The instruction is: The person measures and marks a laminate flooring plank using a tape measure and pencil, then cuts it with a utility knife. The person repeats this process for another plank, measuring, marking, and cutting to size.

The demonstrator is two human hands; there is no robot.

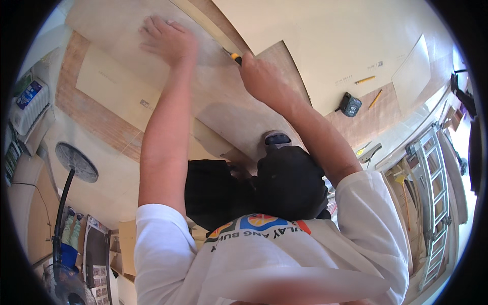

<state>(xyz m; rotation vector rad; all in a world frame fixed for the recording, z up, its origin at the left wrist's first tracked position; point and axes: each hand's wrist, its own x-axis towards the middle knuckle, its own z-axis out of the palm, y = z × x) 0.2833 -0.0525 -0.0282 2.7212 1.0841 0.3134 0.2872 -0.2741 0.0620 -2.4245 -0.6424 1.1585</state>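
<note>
My left hand (170, 40) lies flat with its fingers spread on a large greyish-brown sheet (213, 84); its outline is slightly smeared by motion. My right hand (260, 80) is wrapped round the handle of a yellow-and-black cutter knife (235, 57), close to a long edge of that sheet. The knife's tip points up and left, but its blade is hard to make out. Along the edge runs a narrow pale strip (203, 19). Beneath me, one shoe (277, 138) rests on the sheet.
Right of my right arm lie a dark tape measure (349, 104) and two yellow pencil-like sticks, one (365, 80) above the other (375, 99). Pale boards (114, 84) lie at the left. A fan's round base (76, 161) stands lower left, and a metal ladder (434, 193) at the right.
</note>
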